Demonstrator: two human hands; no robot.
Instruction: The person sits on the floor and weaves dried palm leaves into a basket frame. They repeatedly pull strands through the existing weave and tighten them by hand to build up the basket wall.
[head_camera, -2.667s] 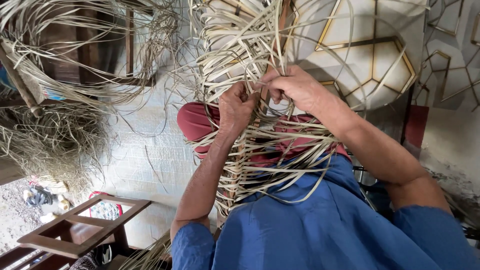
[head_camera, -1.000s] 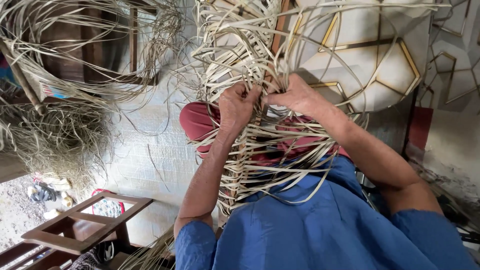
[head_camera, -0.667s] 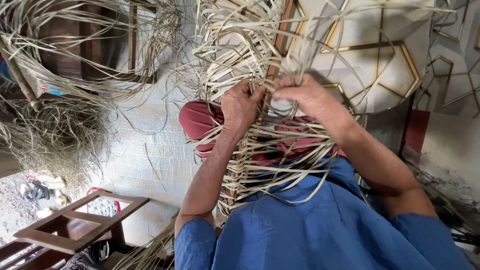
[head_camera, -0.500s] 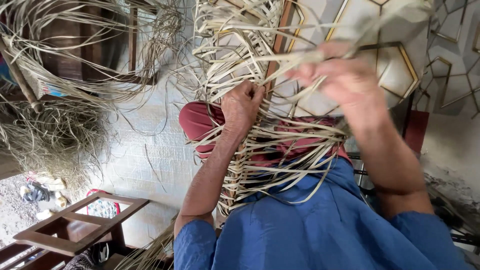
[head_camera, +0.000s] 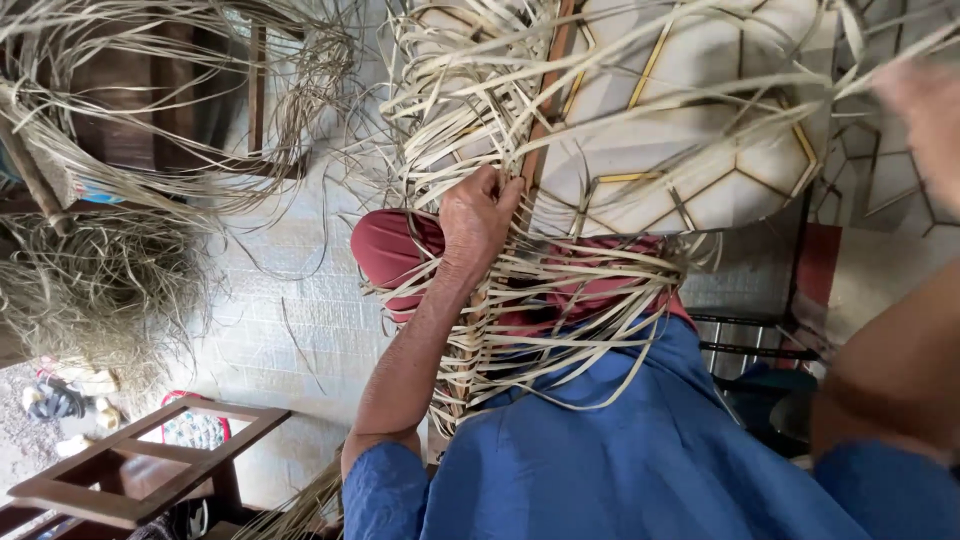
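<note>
Half-woven cane mat of pale flat strips — lies across the person's lap, over the red cloth and blue garment, loose strip ends fanning upward. Left hand: grip closed on the weave's upper edge, fingers curled among the strips beside a brown wooden slat. Right hand: raised at the far right edge, blurred, well apart from the weave — grip cannot be told. Surroundings: tangled cane strips, wooden frame, hexagon-patterned panel.
</note>
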